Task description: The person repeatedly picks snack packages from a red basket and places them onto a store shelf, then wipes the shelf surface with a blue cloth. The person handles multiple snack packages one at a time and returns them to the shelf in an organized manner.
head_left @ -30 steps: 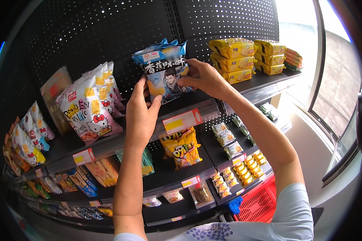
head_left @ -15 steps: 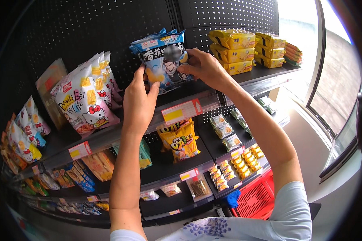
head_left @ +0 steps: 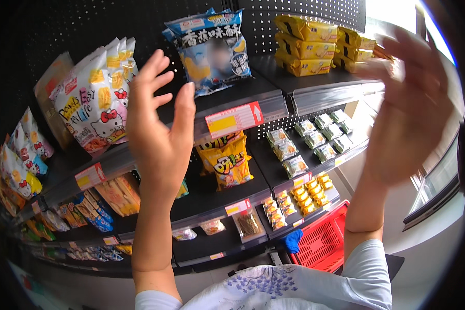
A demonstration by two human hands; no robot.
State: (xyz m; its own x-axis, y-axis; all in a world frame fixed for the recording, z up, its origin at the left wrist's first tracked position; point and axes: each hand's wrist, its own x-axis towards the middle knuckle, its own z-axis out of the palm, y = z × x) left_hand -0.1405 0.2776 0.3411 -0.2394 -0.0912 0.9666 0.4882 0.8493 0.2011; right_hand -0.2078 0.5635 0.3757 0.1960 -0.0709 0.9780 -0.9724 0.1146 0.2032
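A blue snack bag point(head_left: 212, 54) stands upright on the top shelf, with another like it behind. Just left of its lower part and nearer to me, my left hand point(head_left: 157, 111) is raised with fingers apart and nothing in it. My right hand point(head_left: 411, 103) is lifted well to the right, beyond the stacked yellow packets point(head_left: 305, 49). Motion smears its fingers, but they look stretched out, and no object shows in it. White and pink snack bags point(head_left: 95, 101) stand left of my left hand.
Below the blue bag, a price label point(head_left: 232, 120) sits on the front edge of the shelf. Yellow snack bags point(head_left: 227, 163) and small packets point(head_left: 287, 150) fill parts of the lower shelf. A red basket point(head_left: 323, 237) with a blue cloth point(head_left: 293, 241) stands low at the right.
Both hands have let go of the blue snack bag, which now stands on the shelf. My left hand has moved left and down; my right hand has swung far to the right.
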